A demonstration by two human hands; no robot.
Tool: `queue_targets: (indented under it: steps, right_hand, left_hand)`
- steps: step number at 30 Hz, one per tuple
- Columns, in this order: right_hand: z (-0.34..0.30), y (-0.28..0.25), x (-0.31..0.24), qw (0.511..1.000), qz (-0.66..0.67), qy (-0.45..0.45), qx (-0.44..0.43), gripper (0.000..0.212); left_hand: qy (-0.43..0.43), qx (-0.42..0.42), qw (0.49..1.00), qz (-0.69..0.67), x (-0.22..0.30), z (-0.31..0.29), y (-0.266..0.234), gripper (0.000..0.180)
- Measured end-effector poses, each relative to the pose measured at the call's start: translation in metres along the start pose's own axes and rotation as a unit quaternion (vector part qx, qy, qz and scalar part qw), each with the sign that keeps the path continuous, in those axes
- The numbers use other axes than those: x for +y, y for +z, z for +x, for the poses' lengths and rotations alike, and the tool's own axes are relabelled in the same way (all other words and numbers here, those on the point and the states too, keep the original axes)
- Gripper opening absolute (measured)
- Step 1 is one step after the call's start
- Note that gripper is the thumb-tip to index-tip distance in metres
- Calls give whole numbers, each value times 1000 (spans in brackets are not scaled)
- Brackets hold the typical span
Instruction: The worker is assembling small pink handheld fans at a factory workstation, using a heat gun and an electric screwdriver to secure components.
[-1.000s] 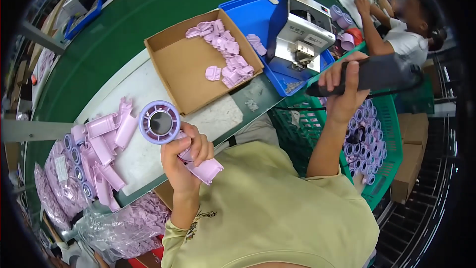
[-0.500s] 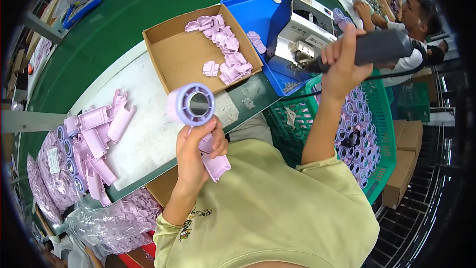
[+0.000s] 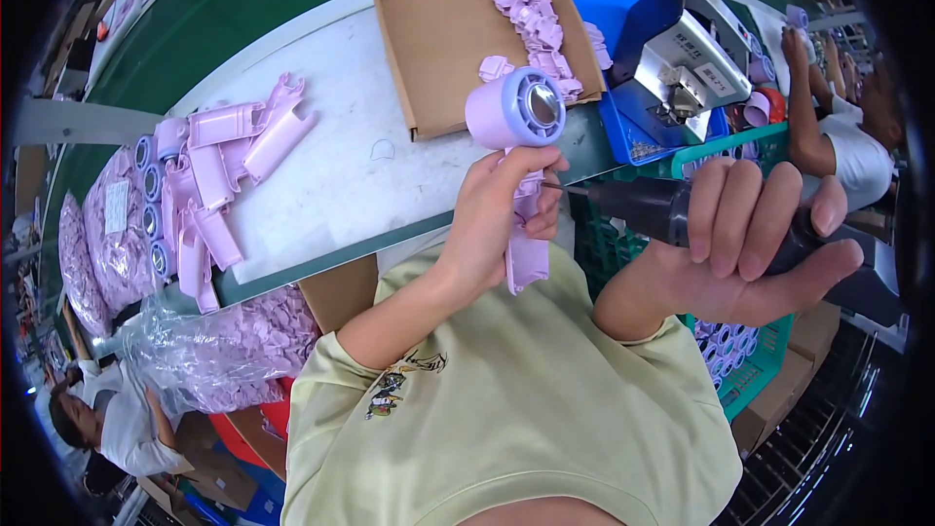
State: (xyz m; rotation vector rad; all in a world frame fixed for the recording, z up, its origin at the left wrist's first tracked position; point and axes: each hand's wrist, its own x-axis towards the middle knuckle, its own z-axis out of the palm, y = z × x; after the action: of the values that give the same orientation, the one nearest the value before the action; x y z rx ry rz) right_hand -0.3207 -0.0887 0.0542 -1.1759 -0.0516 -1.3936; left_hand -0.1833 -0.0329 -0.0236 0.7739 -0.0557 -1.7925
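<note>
My left hand (image 3: 479,214) is closed around the handle of a pink hair dryer housing (image 3: 493,117), holding it upright above the bench edge. Its round head has a lilac ring at one end, and the handle's lower part sticks out below my fingers. From the right, my right hand (image 3: 745,253) grips a black electric screwdriver (image 3: 638,206) lying nearly level. The screwdriver's thin bit reaches the handle beside my left fingers; whether it sits in a screw is too small to tell.
A cardboard box (image 3: 429,78) of small pink parts stands beyond my left hand. Right of it, a blue tray (image 3: 623,136) carries a silver screw feeder (image 3: 706,78). Pink handle shells (image 3: 209,170) lie left. A green basket (image 3: 765,370) holds round-headed parts. Co-workers (image 3: 842,151) sit at both sides.
The screwdriver has come down and left from the screw feeder to the housing's handle. My left hand has carried the housing rightward and up in the view, which has also shifted.
</note>
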Motion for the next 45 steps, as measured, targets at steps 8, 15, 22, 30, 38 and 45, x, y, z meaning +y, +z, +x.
queue_targets:
  steps: [8, 15, 22, 30, 38, 45]
  right_hand:
    - [-8, 3, 12, 1000, -9, 21, -21, 36]
    - [-13, 6, 15, 1000, 14, 19, -8, 34]
    - [-12, 8, 16, 1000, 23, 17, -4, 33]
    - [2, 8, 0, 998, 28, -47, -1, 37]
    - [-8, -34, -30, 990, -5, -90, 106, 33]
    - [-14, -48, 11, 966, -173, -17, 190, 23]
  left_hand:
    - [10, 14, 1000, 18, -3, -6, 2, 23]
    - [17, 34, 999, 39, -8, -10, 4, 23]
    - [19, 27, 999, 23, -2, -12, 4, 21]
    - [76, -25, 982, 169, 25, -17, 7, 23]
    - [176, 141, 812, 538, 225, 71, -33, 33]
    - [393, 274, 494, 726, 259, 136, -108, 55]
